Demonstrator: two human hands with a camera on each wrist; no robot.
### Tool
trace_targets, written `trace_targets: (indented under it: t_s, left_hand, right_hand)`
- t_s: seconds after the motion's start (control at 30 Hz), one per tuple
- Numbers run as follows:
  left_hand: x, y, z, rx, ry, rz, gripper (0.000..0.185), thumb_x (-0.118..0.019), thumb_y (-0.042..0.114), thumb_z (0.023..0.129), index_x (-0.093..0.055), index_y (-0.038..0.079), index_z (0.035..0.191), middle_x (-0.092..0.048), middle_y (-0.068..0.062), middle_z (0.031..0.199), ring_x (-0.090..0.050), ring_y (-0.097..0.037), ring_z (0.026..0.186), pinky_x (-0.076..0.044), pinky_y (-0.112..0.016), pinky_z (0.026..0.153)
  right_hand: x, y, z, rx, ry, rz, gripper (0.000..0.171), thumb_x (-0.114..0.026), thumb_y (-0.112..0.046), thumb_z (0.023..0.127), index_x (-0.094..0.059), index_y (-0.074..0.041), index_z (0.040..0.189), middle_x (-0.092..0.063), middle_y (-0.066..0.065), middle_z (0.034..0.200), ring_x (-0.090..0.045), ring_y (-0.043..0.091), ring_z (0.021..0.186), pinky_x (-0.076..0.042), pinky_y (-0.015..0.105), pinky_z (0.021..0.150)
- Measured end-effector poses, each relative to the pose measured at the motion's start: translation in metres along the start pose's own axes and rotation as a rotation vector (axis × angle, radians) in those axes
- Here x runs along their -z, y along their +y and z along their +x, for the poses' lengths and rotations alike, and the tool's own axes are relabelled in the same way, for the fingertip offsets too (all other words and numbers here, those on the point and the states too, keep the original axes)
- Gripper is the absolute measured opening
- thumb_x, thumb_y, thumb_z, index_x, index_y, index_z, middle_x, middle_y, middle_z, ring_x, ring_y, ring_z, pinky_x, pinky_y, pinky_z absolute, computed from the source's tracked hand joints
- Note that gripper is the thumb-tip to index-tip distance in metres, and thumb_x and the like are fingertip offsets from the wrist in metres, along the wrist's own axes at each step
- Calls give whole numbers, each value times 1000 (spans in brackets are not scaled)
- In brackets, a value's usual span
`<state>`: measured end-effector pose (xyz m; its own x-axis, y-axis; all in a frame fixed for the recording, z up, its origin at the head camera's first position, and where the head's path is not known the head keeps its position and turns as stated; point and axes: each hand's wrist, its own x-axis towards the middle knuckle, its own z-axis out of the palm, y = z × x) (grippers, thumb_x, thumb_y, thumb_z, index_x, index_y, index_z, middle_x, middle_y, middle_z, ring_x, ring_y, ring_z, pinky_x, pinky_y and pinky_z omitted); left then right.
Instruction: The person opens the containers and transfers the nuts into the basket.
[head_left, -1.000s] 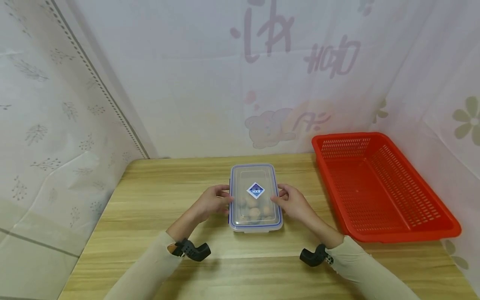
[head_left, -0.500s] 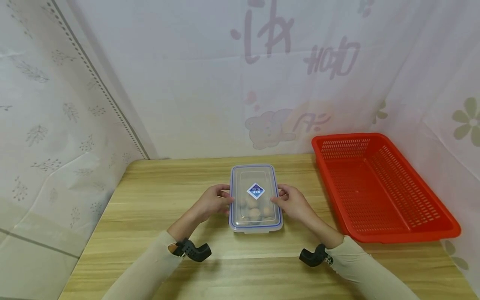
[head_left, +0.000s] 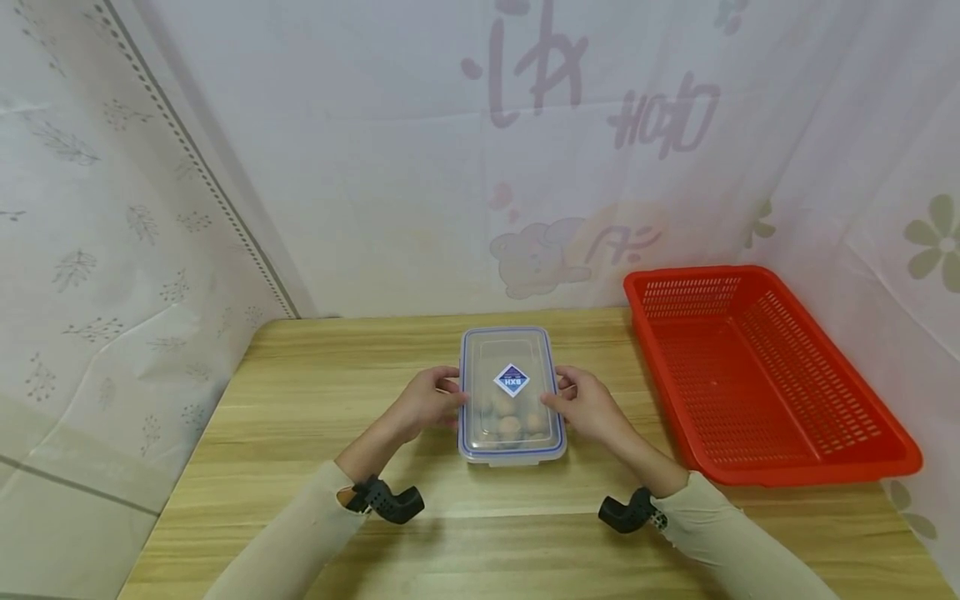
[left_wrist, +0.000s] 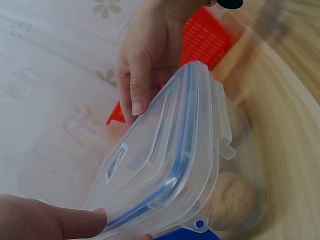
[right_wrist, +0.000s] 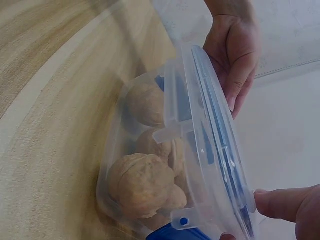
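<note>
A clear plastic box (head_left: 512,392) with a blue-sealed lid and a diamond sticker sits mid-table, with walnuts (right_wrist: 142,185) inside. My left hand (head_left: 447,395) grips the lid's left edge, thumb on top. My right hand (head_left: 562,393) grips the right edge the same way. In the left wrist view my left thumb (left_wrist: 55,220) presses the lid (left_wrist: 160,150) while the right hand (left_wrist: 142,65) holds the far side. The side clips (right_wrist: 170,131) stick out unlatched. The right wrist view has my right thumb (right_wrist: 285,207) on the lid and the left hand (right_wrist: 232,55) opposite.
A red perforated basket (head_left: 757,375) stands at the table's right side, with nothing seen in it. Bare wooden tabletop (head_left: 330,392) lies left of the box. Pale patterned curtains close in the back and both sides.
</note>
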<state>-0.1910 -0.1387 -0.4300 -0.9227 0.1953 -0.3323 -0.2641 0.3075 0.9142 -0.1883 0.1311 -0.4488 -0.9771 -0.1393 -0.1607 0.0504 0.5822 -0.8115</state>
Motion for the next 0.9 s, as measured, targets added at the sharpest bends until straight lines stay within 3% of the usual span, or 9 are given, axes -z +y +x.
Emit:
trace_targets:
  t_s: [0.43, 0.7, 0.9]
  left_hand:
    - [5, 11, -5, -65, -2, 0, 52, -64, -4, 97, -46, -9, 145, -52, -19, 109, -60, -24, 89, -64, -52, 79]
    - [8, 17, -9, -119, -26, -28, 68, -64, -4, 97, -33, 2, 156, -53, -20, 110, -61, -24, 89, -65, -49, 75]
    - [12, 20, -10, -195, -70, -60, 65, -63, -3, 98, -38, 10, 157, -52, -17, 109, -58, -22, 88, -65, -48, 75]
  right_hand:
    - [8, -10, -2, 5, 16, 15, 57, -73, -18, 96, -50, 3, 145, -62, 17, 116, -62, 27, 99, -61, 33, 78]
    - [18, -16, -2, 35, 27, 88, 66, -74, -14, 94, -44, -3, 151, -62, 18, 111, -59, 26, 90, -57, 28, 71]
    - [29, -22, -2, 112, 20, 131, 61, -72, -10, 95, -48, -9, 151, -58, 16, 105, -51, 23, 84, -48, 22, 62]
